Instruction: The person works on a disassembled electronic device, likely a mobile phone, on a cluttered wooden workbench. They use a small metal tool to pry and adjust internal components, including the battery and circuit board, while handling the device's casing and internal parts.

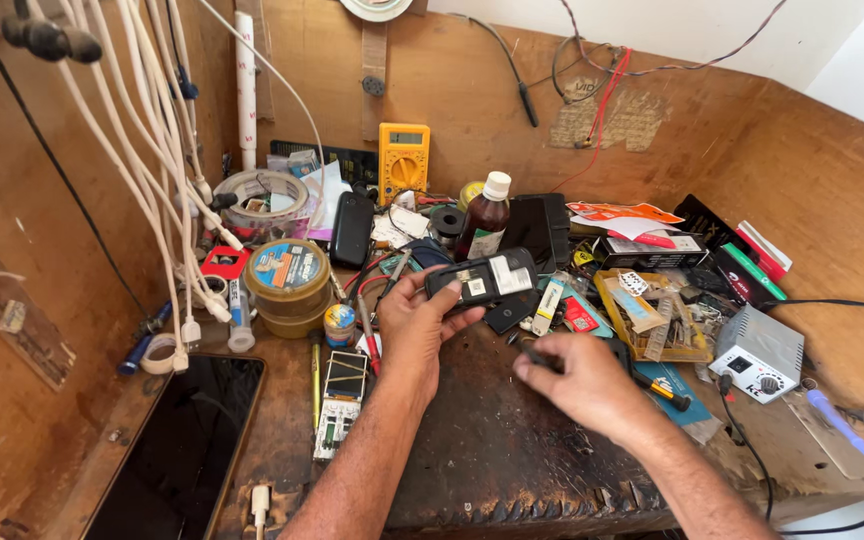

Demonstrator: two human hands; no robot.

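Note:
My left hand [414,328] grips a small black mobile phone [482,278] with its back off, holding it level above the dark worn workbench [512,450]. Pale labels show inside the open back of the phone. My right hand [582,382] is lower and to the right, its fingers closed around a small dark tool [538,357] near the bench surface. A black back cover [512,312] lies just under the phone. A bare phone circuit board [340,402] lies to the left of my left forearm.
Clutter fills the back: a yellow multimeter [404,160], a brown bottle [484,218], round tins [288,282], tape rolls [264,200], a yellow parts tray [652,318], a white soldering station [758,352]. White cables [152,150] hang at left. A large dark phone [184,450] lies bottom left.

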